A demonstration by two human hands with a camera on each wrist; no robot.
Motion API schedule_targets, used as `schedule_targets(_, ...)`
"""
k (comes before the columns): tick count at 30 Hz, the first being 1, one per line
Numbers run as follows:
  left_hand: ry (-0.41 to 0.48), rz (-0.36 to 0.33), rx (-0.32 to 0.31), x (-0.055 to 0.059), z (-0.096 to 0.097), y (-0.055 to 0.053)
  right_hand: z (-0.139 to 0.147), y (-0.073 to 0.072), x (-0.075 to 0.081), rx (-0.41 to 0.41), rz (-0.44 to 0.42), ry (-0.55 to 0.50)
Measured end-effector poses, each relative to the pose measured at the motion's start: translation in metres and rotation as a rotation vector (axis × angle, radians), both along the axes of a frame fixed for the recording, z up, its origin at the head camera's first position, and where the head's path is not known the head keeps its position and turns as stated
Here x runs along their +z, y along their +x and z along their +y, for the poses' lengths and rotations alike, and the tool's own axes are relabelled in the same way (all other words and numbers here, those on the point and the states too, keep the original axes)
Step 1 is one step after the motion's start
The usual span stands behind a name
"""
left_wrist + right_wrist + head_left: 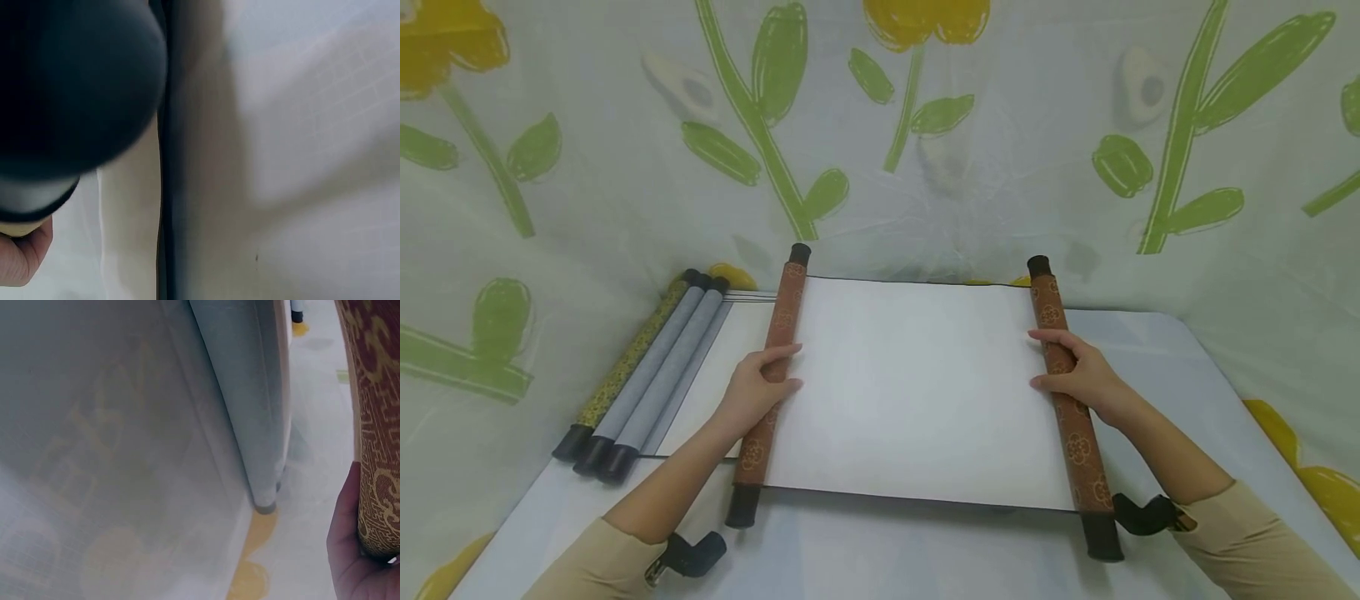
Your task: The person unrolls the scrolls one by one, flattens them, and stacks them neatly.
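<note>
A partly unrolled scroll (917,392) spans between my two hands, its blank white sheet facing up. My left hand (748,387) grips its left brown, flower-patterned roll (752,454), thumb and fingertips reaching over onto the sheet's edge. Around the right roll (1078,446), my right hand (1093,379) holds at about mid-length in the same way. Black knobs cap both rolls. A dark knob (81,87) fills much of the left wrist view. In the right wrist view, fingers (344,531) wrap a red and gold patterned roll (381,425).
Left of the held scroll lie several rolled scrolls, one yellow-patterned (632,358) and others grey (666,379). A second white sheet (700,375) extends from them, overlapped by the held scroll. The table (910,550) is pale; a flower-printed cloth (1000,192) hangs behind.
</note>
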State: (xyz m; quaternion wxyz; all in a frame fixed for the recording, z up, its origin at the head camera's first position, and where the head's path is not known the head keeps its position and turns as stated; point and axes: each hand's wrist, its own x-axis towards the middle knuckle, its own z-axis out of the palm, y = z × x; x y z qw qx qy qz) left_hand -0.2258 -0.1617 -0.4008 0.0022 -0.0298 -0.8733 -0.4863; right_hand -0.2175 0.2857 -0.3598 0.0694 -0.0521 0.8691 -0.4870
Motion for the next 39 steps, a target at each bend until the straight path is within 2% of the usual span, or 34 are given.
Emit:
schedule_targets(11,-0.032,0.084,-0.028,-0.002,-0.011,-0.001,0.008,-0.001,-0.001,0.040,0.026,-0.004)
schedule_targets(16,-0.049,0.075,-0.025,-0.004,-0.015,-0.004,0.011,-0.001,-0.001,0.035,0.022,-0.002)
schedule_targets(25,-0.072,0.010,0.033,-0.003,-0.015,-0.007,0.012,-0.002,-0.003,0.014,0.007,0.028)
schedule_targets(32,-0.073,0.042,0.010,-0.004,-0.017,-0.009,0.012,-0.003,-0.004,0.026,0.014,0.021)
schedule_targets(39,-0.101,0.064,-0.011,-0.002,-0.026,-0.008,0.017,-0.002,-0.002,0.074,0.051,0.017)
